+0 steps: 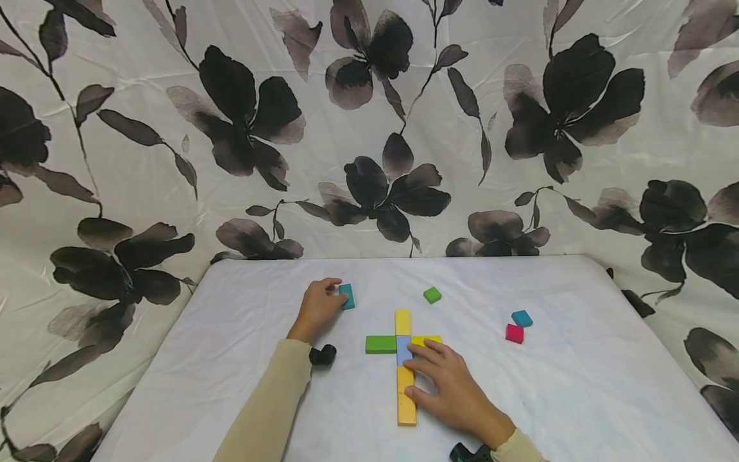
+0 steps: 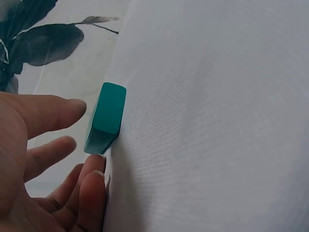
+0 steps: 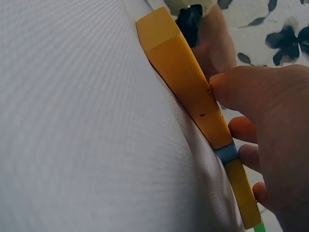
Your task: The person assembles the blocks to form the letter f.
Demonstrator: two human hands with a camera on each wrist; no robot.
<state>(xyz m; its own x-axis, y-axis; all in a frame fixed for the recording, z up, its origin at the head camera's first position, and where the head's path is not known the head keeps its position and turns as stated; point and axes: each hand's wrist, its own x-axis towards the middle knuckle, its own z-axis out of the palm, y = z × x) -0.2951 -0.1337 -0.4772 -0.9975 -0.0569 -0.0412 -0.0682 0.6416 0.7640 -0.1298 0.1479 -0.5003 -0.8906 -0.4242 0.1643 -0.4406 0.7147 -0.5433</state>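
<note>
On the white-covered table, several blocks form a cross: a long orange block (image 1: 407, 407) nearest me, a light blue block (image 1: 403, 350) at the centre, a green block (image 1: 381, 344) on the left, a yellow block (image 1: 402, 322) at the top and another yellow block (image 1: 427, 340) on the right. My right hand (image 1: 447, 388) rests over the cross, its thumb at the orange block and fingertips by the blue and right yellow ones. Farther left, my left hand (image 1: 320, 309) is beside a teal block (image 2: 109, 108), thumb and fingers spread around its near side, not visibly gripping it.
A small green block (image 1: 432, 295) lies beyond the cross. To the right, a small blue block (image 1: 522, 318) sits close to a red block (image 1: 514, 333). Floral cloth (image 1: 369, 128) hangs behind the table's far edge.
</note>
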